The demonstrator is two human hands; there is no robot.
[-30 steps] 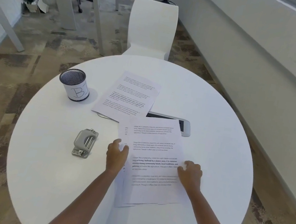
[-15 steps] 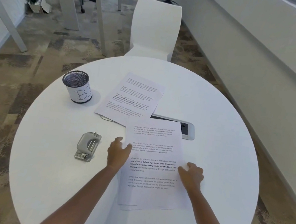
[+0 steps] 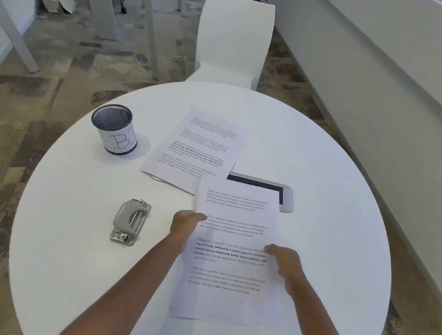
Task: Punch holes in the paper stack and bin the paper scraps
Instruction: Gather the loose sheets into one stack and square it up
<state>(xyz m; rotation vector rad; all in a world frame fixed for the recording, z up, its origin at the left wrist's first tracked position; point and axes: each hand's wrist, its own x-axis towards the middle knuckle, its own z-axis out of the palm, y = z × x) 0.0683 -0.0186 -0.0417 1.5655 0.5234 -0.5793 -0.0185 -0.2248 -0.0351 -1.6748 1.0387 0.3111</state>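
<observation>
Both forearms reach forward; left hand (image 3: 185,228) and right hand (image 3: 284,265), fingers curled, each grip a side edge of the paper stack (image 3: 227,271).

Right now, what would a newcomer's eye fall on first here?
The left hand and right hand hold a printed paper stack by its sides at the near middle of a round white table. Left of them lies a grey hole punch, and farther back on the left stands a mesh cup marked B.
</observation>
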